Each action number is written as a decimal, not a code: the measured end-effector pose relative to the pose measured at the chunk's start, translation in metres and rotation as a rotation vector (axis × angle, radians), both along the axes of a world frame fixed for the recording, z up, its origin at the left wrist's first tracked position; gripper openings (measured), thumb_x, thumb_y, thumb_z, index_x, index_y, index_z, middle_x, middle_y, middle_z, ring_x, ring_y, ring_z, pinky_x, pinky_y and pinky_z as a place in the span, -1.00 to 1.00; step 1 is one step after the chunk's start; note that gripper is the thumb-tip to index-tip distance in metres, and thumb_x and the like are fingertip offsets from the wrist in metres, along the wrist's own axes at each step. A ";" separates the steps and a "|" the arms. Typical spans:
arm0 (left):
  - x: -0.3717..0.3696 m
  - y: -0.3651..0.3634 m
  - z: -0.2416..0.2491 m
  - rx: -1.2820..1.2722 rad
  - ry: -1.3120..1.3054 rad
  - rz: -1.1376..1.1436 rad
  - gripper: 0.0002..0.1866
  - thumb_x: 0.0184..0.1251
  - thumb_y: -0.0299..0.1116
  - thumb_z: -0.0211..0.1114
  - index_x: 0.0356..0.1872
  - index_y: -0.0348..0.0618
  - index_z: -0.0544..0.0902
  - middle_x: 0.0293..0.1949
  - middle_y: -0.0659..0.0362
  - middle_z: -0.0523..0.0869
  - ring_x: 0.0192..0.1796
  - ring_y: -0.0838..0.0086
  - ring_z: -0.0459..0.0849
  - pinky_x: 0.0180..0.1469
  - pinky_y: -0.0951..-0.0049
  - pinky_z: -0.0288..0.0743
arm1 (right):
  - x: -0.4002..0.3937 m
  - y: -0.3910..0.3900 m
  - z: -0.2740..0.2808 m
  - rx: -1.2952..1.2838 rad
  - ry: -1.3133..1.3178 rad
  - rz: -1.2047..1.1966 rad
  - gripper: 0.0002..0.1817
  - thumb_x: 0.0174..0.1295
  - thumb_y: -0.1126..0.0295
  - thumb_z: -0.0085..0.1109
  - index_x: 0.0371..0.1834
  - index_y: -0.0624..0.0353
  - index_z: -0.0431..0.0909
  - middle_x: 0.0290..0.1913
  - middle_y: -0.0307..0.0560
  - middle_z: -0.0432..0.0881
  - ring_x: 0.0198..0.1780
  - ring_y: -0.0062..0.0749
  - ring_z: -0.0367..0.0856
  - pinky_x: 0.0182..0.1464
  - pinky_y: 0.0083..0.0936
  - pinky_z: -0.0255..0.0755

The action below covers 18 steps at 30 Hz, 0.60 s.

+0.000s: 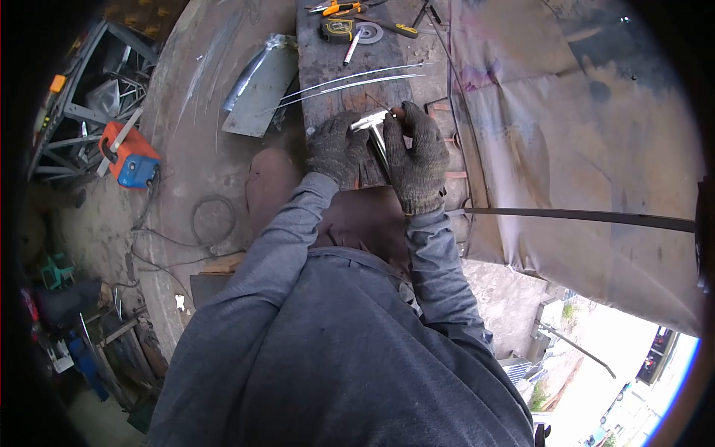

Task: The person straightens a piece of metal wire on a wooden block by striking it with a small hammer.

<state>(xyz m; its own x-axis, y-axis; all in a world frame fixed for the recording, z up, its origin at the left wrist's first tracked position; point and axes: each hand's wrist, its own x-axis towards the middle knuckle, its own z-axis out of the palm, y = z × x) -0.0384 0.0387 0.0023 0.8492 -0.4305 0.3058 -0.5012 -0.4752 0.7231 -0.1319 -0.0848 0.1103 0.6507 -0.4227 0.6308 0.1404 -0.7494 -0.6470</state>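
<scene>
My left hand (333, 149), in a dark knitted glove, is closed on the near end of a shiny T-shaped metal piece (370, 121) above the workbench. Its fingertips are partly hidden. My right hand (418, 160), gloved alike, is closed beside the same piece, around a thin pointed tool with a brown handle (398, 112). The tool's thin shaft points up and left over the metal; its exact kind does not show. Two thin metal rods (350, 85) lie on the bench (316, 68) just beyond my hands.
A tape measure (337, 30), a grinding disc (369, 33), a marker (351, 49) and orange-handled pliers (339, 9) lie at the bench's far end. A metal sheet (261, 100) leans at the left. An orange-and-blue machine (130, 156) with a cable stands on the floor. A brown tarp (551, 149) hangs at the right.
</scene>
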 end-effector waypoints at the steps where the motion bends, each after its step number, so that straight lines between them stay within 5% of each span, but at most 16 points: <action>1: 0.000 0.000 0.000 0.002 0.000 -0.008 -0.57 0.34 -0.06 0.25 0.16 0.01 0.57 0.13 0.07 0.64 0.19 0.08 0.58 0.26 0.07 0.39 | 0.000 0.001 0.001 -0.013 -0.010 0.014 -0.70 0.28 0.44 0.33 0.05 0.25 0.59 -0.11 -0.05 0.72 -0.19 -0.39 0.75 -0.11 -0.46 0.61; 3: -0.002 -0.001 0.001 0.026 -0.021 0.029 -0.57 0.34 -0.06 0.24 0.15 0.01 0.58 0.13 0.09 0.65 0.19 0.11 0.58 0.26 0.11 0.39 | 0.000 0.003 0.003 -0.027 -0.019 0.023 -0.70 0.28 0.44 0.33 0.05 0.25 0.59 -0.10 -0.05 0.71 -0.18 -0.39 0.75 -0.10 -0.46 0.61; 5: -0.001 -0.002 0.002 0.032 -0.011 0.027 -0.57 0.34 -0.05 0.23 0.14 0.01 0.59 0.14 0.09 0.65 0.20 0.12 0.58 0.26 0.11 0.39 | 0.000 0.006 0.005 0.059 0.007 0.054 -0.65 0.20 0.45 0.37 0.04 0.24 0.59 -0.15 0.01 0.72 -0.15 -0.18 0.73 -0.11 -0.33 0.59; 12: 0.005 -0.002 -0.007 0.058 -0.009 -0.009 -0.61 0.34 -0.06 0.23 0.09 0.01 0.62 0.12 0.11 0.66 0.17 0.13 0.60 0.25 0.13 0.41 | 0.002 0.002 -0.003 0.102 0.040 0.069 -0.63 0.20 0.41 0.36 0.06 0.21 0.58 -0.11 0.01 0.71 -0.11 -0.13 0.71 -0.07 -0.28 0.58; 14: 0.007 -0.003 -0.010 0.045 -0.008 -0.010 -0.61 0.33 -0.07 0.24 0.09 0.01 0.62 0.11 0.11 0.67 0.17 0.13 0.61 0.25 0.13 0.41 | 0.004 -0.001 -0.003 -0.063 -0.015 0.034 -0.65 0.20 0.40 0.35 0.05 0.20 0.58 -0.05 0.05 0.66 -0.03 -0.06 0.67 -0.02 -0.24 0.57; 18: 0.006 -0.003 -0.005 0.044 0.022 -0.001 -0.62 0.32 -0.09 0.26 0.09 0.02 0.62 0.09 0.09 0.68 0.16 0.12 0.61 0.23 0.13 0.42 | 0.005 0.001 0.001 -0.048 -0.015 0.010 -0.68 0.25 0.43 0.33 0.06 0.19 0.58 -0.02 0.00 0.62 -0.02 -0.31 0.63 -0.08 -0.46 0.58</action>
